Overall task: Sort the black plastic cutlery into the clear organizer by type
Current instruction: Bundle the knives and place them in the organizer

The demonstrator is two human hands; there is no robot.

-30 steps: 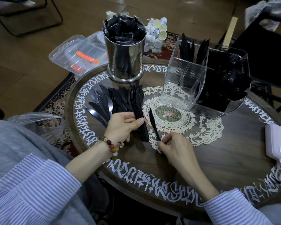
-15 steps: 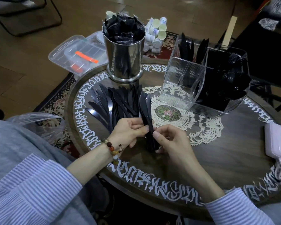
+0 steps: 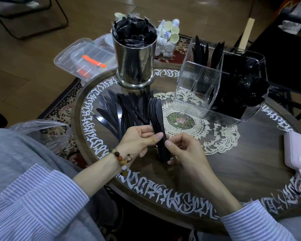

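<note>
A person sat at a round wooden worktop (image 3: 233, 164) with white lettering round its rim, seen from above by a camera on the head. Both hands met near the middle of the worktop, toward its near edge. The left hand (image 3: 137, 141) gripped a stack of black knives (image 3: 157, 119), thumb laid across the front and fingers curled behind. The right hand (image 3: 182, 150) pinched the same stack lower down, at the handles, between thumb and curled fingers. The blades pointed toward the far edge.

The clear organizer (image 3: 195, 87) stood toward the far right edge, partly on a lace doily (image 3: 215, 136). Its right part looked packed with black pieces, too dark to tell by type. A few black pieces stood upright in its back left compartment. Its front left compartment looked empty.

A loose pile of black cutlery (image 3: 122, 110), mostly knives as far as could be seen, lay fanned out toward the left edge, just beside the held stack. A steel canister (image 3: 134, 61) of dark packets stood at the far edge.

By the look of it, the sorting was well advanced: much was already in the organizer. What remained was the held stack and the loose pile, and the empty front compartment seemed the likely place for them.
</note>
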